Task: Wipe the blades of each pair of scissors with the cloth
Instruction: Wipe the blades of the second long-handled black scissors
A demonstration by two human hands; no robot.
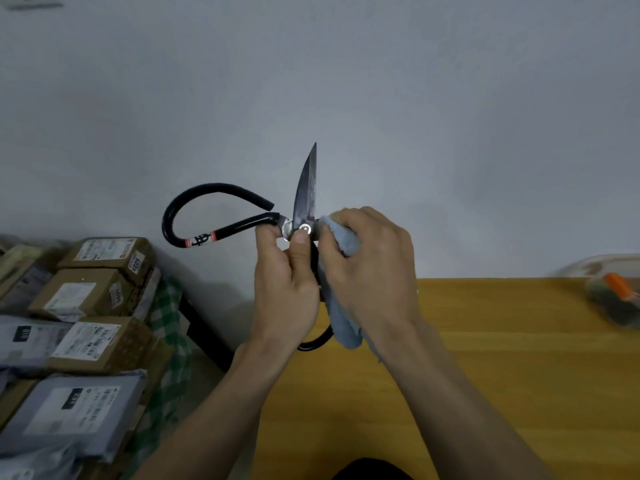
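Observation:
A large pair of scissors (304, 188) with black looped handles is held up in front of the wall, spread wide. One dark blade points upward; the other is hidden inside the cloth. My left hand (285, 285) pinches the scissors at the silver pivot, thumb on the rivet. My right hand (370, 265) grips a light blue cloth (341, 306), wrapped around the second blade just right of the pivot. The cloth's loose end hangs down below my right palm. One handle loop curves out to the left, the other pokes out below my left hand.
A yellow wooden table (502, 358) lies below my arms. A clear bag with an orange-handled item (616, 296) sits at its far right edge. Stacked cardboard boxes and grey parcels (79, 327) fill the floor at left, on a green checked cloth.

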